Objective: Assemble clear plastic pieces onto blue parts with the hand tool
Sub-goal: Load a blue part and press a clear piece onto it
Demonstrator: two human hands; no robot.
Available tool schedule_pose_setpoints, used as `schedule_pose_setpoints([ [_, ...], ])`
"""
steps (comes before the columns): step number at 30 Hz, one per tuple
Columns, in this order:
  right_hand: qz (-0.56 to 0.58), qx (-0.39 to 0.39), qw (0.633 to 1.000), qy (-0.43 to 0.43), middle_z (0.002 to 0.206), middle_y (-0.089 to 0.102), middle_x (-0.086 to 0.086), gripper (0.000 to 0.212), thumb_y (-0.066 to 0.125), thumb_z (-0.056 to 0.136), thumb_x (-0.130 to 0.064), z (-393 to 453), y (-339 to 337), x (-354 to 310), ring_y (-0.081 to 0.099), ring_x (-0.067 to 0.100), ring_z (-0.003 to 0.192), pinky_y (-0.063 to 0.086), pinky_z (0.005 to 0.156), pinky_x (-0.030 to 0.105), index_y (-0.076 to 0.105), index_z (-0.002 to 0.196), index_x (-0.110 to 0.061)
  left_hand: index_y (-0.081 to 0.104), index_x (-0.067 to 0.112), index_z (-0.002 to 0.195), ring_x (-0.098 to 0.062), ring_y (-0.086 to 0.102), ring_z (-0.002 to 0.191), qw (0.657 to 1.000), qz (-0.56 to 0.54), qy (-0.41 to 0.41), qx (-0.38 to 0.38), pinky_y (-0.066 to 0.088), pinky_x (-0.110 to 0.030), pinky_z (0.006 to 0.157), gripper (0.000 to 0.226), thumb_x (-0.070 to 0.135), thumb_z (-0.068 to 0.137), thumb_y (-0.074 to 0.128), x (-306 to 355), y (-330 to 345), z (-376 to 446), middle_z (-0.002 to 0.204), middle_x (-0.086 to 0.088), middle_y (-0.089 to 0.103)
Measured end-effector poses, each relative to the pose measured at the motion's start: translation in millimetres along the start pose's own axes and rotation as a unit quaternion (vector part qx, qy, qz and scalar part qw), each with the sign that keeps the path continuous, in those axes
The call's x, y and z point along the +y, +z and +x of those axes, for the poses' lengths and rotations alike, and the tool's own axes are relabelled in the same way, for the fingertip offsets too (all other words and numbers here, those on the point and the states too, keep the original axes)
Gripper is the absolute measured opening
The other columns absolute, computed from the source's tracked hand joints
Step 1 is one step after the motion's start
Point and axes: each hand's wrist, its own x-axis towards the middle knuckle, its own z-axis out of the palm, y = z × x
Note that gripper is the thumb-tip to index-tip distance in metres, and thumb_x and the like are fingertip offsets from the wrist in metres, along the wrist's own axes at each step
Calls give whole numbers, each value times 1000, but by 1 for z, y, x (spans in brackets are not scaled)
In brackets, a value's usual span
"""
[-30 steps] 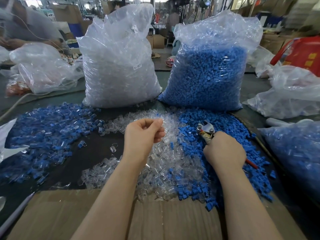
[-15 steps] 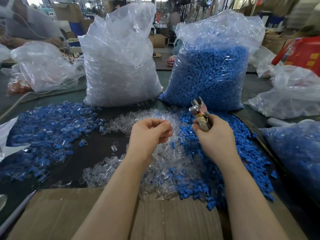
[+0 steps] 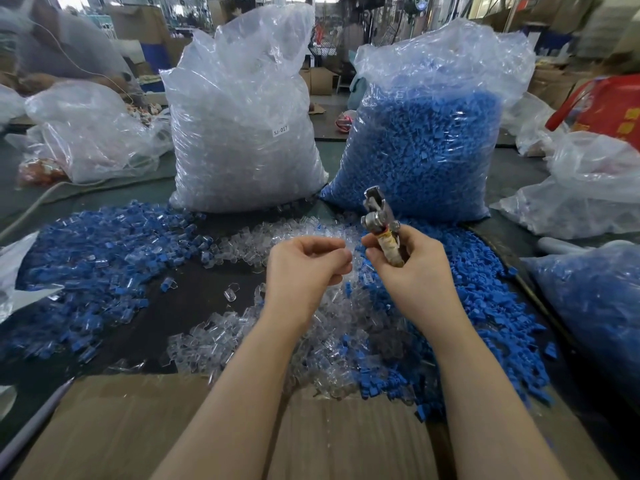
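Note:
My right hand [image 3: 412,268] grips the metal hand tool [image 3: 381,220] by its taped handle, jaws pointing up and away. My left hand [image 3: 308,265] is just left of it with fingers curled, pinching a small clear plastic piece [image 3: 347,251] at the fingertips. Both hands hover above a loose heap of clear pieces [image 3: 277,341] in the middle of the dark table. A heap of blue parts [image 3: 485,306] lies to the right of it. A spread of blue parts with clear pieces on them [image 3: 86,265] lies to the left.
Two tall plastic bags stand behind the heaps: clear pieces [image 3: 242,133] on the left, blue parts [image 3: 426,143] on the right. Another bag of blue parts [image 3: 595,306] lies at the right edge. Cardboard [image 3: 207,431] covers the near table edge. Crumpled bags lie far left and far right.
My right hand lifted the tool off the blue heap and brought it up beside my left hand, jaws now upward. My left hand stayed in place over the clear heap.

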Motion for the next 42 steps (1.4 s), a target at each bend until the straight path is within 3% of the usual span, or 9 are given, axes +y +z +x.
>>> schedule_pose_setpoints([
  [4, -47, 22, 999, -4, 82, 70, -11, 10, 72, 85, -20, -1, 3, -3, 66, 15, 80, 54, 77, 45, 66, 91, -25, 75, 13, 81, -16, 74, 68, 998, 46, 39, 20, 60, -26, 67, 10, 4, 81, 76, 0, 2, 0, 69, -6, 74],
  [9, -86, 52, 994, -34, 68, 60, -15, 18, 72, 82, -23, -3, 5, -9, 58, 16, 69, 50, 66, 41, 56, 83, -32, 77, 21, 81, -9, 72, 67, 992, 97, 79, 21, 59, -26, 68, 13, 7, 80, 77, -2, 4, 0, 68, 3, 74],
  [13, -103, 41, 993, -38, 70, 61, -14, 20, 71, 83, -22, -4, 7, -10, 58, 20, 72, 49, 66, 43, 55, 84, -33, 79, 21, 84, -8, 72, 72, 987, 116, 105, 22, 60, -29, 72, 14, 9, 78, 78, -2, 5, -1, 73, 6, 75],
  [17, -87, 19, 996, -23, 67, 59, -17, 27, 68, 84, -21, -2, 6, -7, 56, 7, 67, 44, 61, 34, 50, 76, -39, 78, 26, 81, -7, 72, 74, 985, 128, 110, 32, 61, -36, 77, 15, 13, 77, 79, -3, 3, 1, 75, 10, 75],
  [21, -48, -15, 999, 2, 75, 65, -15, 14, 67, 85, -18, 0, 5, -7, 59, 6, 70, 50, 64, 38, 61, 86, -31, 77, 27, 77, -6, 71, 72, 983, 130, 122, 44, 61, -36, 76, 11, 19, 76, 83, -5, 4, -1, 71, 12, 74],
  [24, -31, -31, 999, 8, 81, 68, -5, 6, 67, 86, -20, 0, 4, -7, 64, 19, 78, 54, 74, 49, 64, 90, -22, 76, 22, 78, -12, 72, 70, 988, 97, 108, 48, 61, -39, 76, 10, 13, 81, 80, -6, 3, 0, 70, 4, 74],
  [27, -38, -50, 998, 14, 82, 68, -1, 6, 66, 87, -22, 0, 0, -6, 64, 27, 81, 54, 77, 53, 64, 91, -19, 74, 14, 81, -15, 73, 70, 995, 25, 86, 46, 60, -30, 72, 9, 5, 82, 77, -4, 1, 2, 73, -3, 75],
  [32, -53, -81, 995, 30, 79, 67, -5, 3, 66, 86, -23, 0, -7, -4, 63, 24, 78, 54, 76, 51, 64, 87, -23, 71, 10, 83, -12, 71, 66, 992, -82, 85, 36, 55, -19, 65, 12, -2, 83, 72, 2, -1, 1, 71, -2, 73],
  [42, -60, -141, 988, 13, 80, 64, 9, 9, 66, 87, -19, -2, -7, -7, 59, 33, 78, 50, 73, 50, 60, 90, -12, 70, 5, 87, -10, 70, 67, 989, -97, 106, 17, 54, -18, 65, 9, -4, 86, 68, 3, -2, 0, 76, -4, 73],
])
